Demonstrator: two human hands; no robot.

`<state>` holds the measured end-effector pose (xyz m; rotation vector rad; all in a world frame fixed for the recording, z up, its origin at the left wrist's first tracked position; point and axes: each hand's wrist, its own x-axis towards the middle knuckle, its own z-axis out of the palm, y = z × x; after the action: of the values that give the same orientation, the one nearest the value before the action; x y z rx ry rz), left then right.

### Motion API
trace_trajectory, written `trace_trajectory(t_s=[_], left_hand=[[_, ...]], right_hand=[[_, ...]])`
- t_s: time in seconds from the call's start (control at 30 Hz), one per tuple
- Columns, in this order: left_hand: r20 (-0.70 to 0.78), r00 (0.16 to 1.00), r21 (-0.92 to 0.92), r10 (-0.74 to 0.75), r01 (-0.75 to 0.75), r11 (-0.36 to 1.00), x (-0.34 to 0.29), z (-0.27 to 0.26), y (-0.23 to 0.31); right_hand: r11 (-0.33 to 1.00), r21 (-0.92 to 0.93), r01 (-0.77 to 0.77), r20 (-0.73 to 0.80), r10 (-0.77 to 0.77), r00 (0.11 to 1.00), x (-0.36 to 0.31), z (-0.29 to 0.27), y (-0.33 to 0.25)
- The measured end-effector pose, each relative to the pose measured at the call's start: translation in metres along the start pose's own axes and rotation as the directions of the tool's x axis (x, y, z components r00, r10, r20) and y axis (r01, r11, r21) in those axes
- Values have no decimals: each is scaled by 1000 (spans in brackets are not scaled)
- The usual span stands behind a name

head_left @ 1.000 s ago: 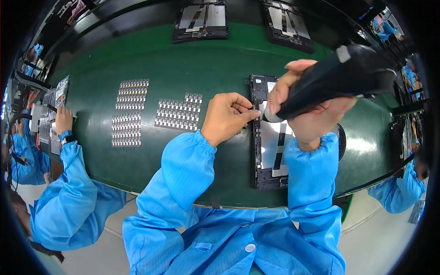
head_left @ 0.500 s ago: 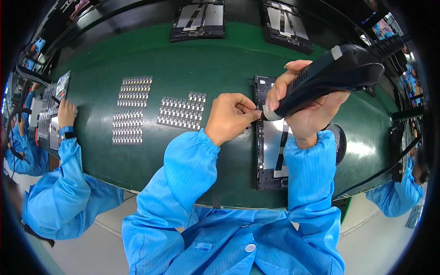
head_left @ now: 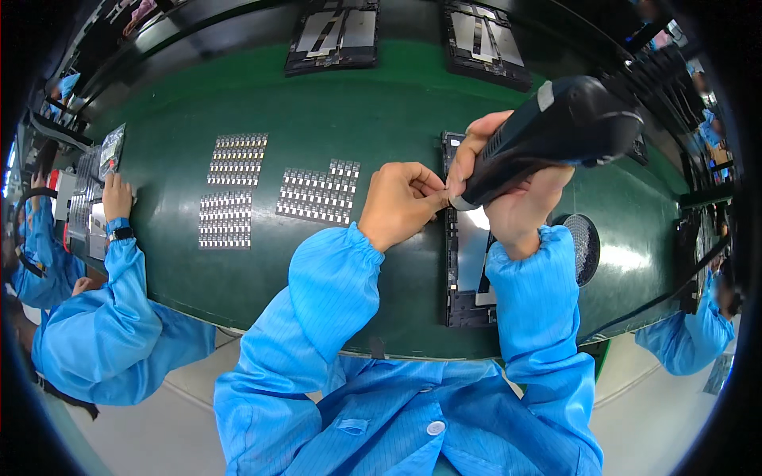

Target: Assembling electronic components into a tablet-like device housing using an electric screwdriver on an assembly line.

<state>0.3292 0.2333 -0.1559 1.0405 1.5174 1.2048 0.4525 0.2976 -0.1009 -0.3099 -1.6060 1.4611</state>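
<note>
My right hand (head_left: 516,213) is wrapped round a black corded electric screwdriver (head_left: 559,131), tilted with its thin end down at the left. That end reaches the left edge of an opened tablet-like device (head_left: 468,266), which has a black frame and a silver inside. Part of the device lies hidden beneath my right hand and sleeve. My left hand (head_left: 401,202) comes in from the left, thumb and fingers pinched together at the screwdriver's lower end. Whatever sits between those fingertips is hidden.
Three sheets of small labelled pieces, an upper one (head_left: 238,159), a lower one (head_left: 225,220) and a right one (head_left: 317,193), lie left of my hands. Two more opened devices (head_left: 333,33) (head_left: 486,40) lie at the back. A round mesh-textured dish (head_left: 586,250) stands at right. A co-worker's hand (head_left: 117,197) works far left.
My right hand and the screwdriver have shifted slightly left and down, and the tool's end is closer to my left fingertips. My left hand keeps its pinch at the device's edge.
</note>
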Motion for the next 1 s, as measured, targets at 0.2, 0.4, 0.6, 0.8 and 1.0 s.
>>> trace_trajectory(t_s=[0.2,0.4,0.6,0.8,1.0], left_hand=[[-49,975,338,215,-186,923,-5,-52,5],[-103,974,764,200,-51,643,-12,-111,8],[-24,969,738,247,-150,658,-5,-100,5],[-99,995,360,-14,49,931,-3,-95,6],[-126,991,326,45,-1,945,-3,-96,-1]], right_hand=[[997,62,47,-203,-34,979,-14,-44,-34],[988,40,148,-377,-122,918,-59,-133,-61],[985,26,172,-482,-139,865,-94,-165,-48],[987,-16,159,-472,-148,869,-93,-165,-42],[993,-84,86,-445,-115,888,-89,-161,-40]])
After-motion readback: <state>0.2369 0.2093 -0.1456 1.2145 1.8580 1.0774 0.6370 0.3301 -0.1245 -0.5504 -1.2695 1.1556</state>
